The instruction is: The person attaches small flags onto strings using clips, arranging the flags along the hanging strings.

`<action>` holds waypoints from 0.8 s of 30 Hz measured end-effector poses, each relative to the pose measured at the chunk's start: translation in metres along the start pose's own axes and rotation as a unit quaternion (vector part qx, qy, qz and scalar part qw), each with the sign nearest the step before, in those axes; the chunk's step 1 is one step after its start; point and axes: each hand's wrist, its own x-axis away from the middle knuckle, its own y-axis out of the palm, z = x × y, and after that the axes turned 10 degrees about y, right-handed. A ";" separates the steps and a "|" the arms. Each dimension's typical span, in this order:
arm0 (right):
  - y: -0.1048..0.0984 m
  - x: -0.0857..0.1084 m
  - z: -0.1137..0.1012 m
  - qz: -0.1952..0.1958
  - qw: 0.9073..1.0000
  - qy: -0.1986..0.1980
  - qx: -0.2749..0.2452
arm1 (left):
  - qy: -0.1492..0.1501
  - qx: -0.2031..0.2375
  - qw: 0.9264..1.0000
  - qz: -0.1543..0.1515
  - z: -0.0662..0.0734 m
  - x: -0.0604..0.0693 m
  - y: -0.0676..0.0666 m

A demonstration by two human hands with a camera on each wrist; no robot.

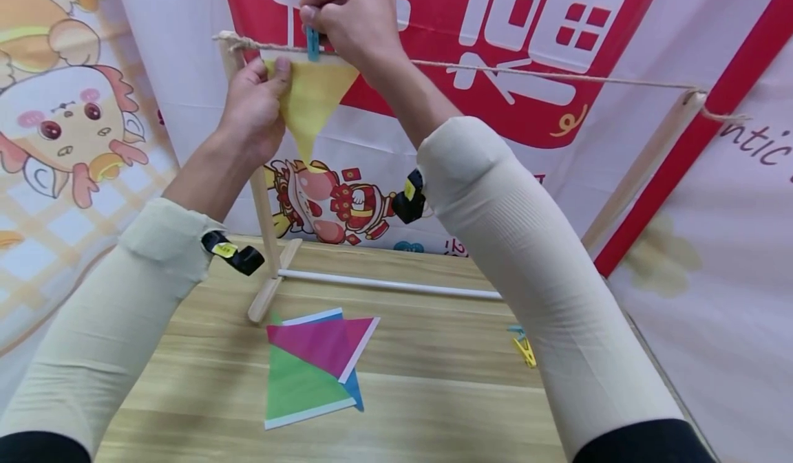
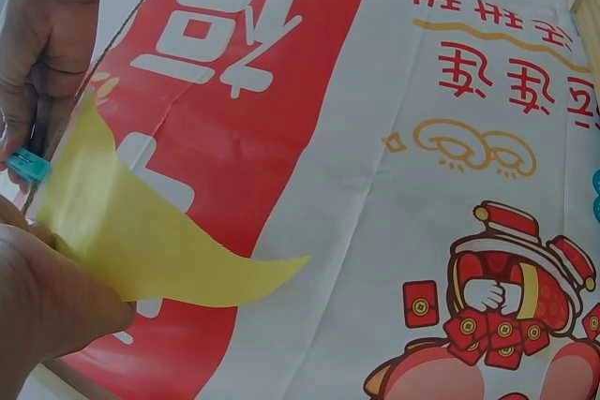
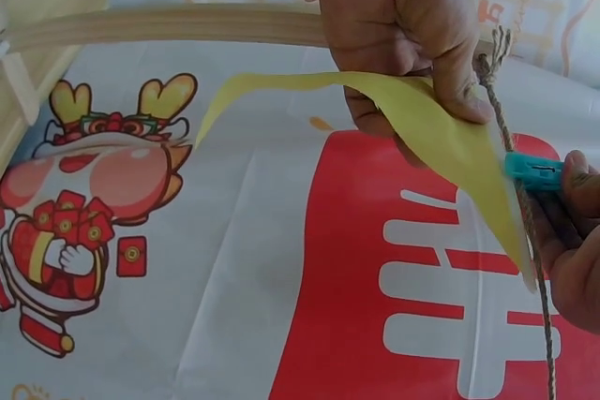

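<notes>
A yellow triangular pennant (image 1: 312, 98) hangs point down at the left end of a twine line (image 1: 526, 71), its white top edge against the twine. My left hand (image 1: 254, 109) pinches the pennant near its upper left corner, thumb in front. Above the twine, my right hand (image 1: 359, 19) grips a blue clothespin (image 1: 312, 45) between thumb and fingers. In the right wrist view the clothespin (image 3: 534, 171) sits across the twine (image 3: 525, 222) and the pennant's white edge. From the left wrist, the pennant (image 2: 122, 222) curls toward its tip.
Magenta (image 1: 322, 342), green (image 1: 303, 387) and blue pennants lie overlapped on the wooden table (image 1: 434, 408). A yellow clothespin (image 1: 525, 351) and a blue one lie by the right sleeve. Wooden posts (image 1: 650, 164) hold the twine, with a white rod (image 1: 390, 284) low between them. A printed banner hangs behind.
</notes>
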 end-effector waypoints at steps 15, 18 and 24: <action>0.004 0.000 -0.001 0.005 1.000 -0.010 0.025 | -0.007 -0.014 1.000 -0.011 -0.001 0.001 -0.004; 0.005 -0.001 0.000 0.007 0.999 -0.010 0.029 | -0.005 -0.013 1.000 -0.012 -0.002 -0.001 -0.005; 0.005 -0.004 0.002 0.004 1.000 0.011 0.027 | -0.009 -0.007 1.000 -0.008 -0.005 -0.003 -0.005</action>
